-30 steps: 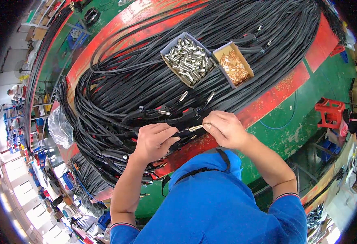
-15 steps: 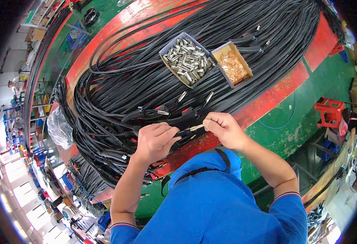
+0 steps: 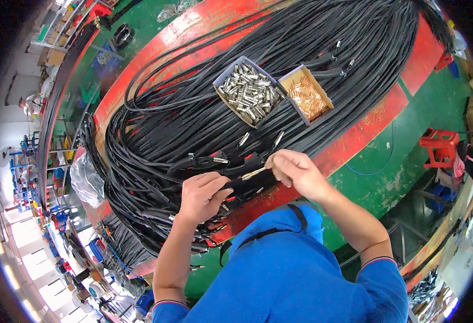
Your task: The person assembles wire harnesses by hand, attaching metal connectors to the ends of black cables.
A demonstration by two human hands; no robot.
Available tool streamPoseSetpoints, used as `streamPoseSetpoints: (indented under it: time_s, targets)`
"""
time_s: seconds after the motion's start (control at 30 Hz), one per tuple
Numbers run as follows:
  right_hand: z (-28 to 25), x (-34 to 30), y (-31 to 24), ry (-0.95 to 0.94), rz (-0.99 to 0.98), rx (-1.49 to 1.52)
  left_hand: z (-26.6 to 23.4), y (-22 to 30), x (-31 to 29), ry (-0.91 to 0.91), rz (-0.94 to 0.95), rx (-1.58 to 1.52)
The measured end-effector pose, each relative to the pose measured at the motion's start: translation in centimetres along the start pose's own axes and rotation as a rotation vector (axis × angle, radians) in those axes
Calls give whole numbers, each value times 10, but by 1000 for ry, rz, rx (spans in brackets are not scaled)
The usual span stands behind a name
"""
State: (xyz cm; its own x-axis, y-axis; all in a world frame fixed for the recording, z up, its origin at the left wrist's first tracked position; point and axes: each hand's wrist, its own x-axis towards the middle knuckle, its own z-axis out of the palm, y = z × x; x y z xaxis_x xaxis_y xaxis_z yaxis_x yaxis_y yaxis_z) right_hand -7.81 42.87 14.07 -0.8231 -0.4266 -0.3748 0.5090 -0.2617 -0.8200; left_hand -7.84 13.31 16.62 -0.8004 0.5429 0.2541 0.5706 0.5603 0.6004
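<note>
While a thick heap of black cables (image 3: 193, 124) covers most of a red and green workbench (image 3: 408, 59), one black cable end (image 3: 242, 183) lies between the person's two hands at the near edge of the heap. A slim gold-coloured pin (image 3: 253, 173) sticks out of that cable end toward the right. The left hand (image 3: 203, 195) is closed around the cable's black end, holding it steady. The right hand (image 3: 295, 171) has its fingertips pinched together at the outer tip of the pin, so the pin bridges the short gap between both grips. Judging from this, the pin is being fitted onto the cable and is not yet covered by any sleeve. Several nearby cable ends already carry metal tips, while many more cables in the heap appear untouched, so much work seems left. Beyond the hands, on top of the cables, sits a grey tray of silver metal sleeves (image 3: 249, 91), and touching its right side a cardboard tray of gold pins (image 3: 306, 97). A red stool (image 3: 439, 146) stands well apart at the right.
</note>
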Motion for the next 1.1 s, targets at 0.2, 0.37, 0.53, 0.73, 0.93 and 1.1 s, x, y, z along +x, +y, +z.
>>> streamPoseSetpoints:
  time_s: [0.2,0.37,0.53,0.73,0.93,1.1]
  targets:
    - [27,-1,8,-124,-175,48,-7,1,-3,12,1,-52]
    - [50,3,6,-197,-125,132,-17,3,-23,41,-25,9]
    - [67,2,4,-282,-70,228,-26,13,-34,85,-59,-2]
    - [74,4,0,-345,-189,153,-28,18,-41,140,-89,20]
    - [71,6,0,-309,-174,119,-26,20,-38,120,-102,50]
    - [56,6,7,-146,-163,33,-19,17,-21,46,-92,43]
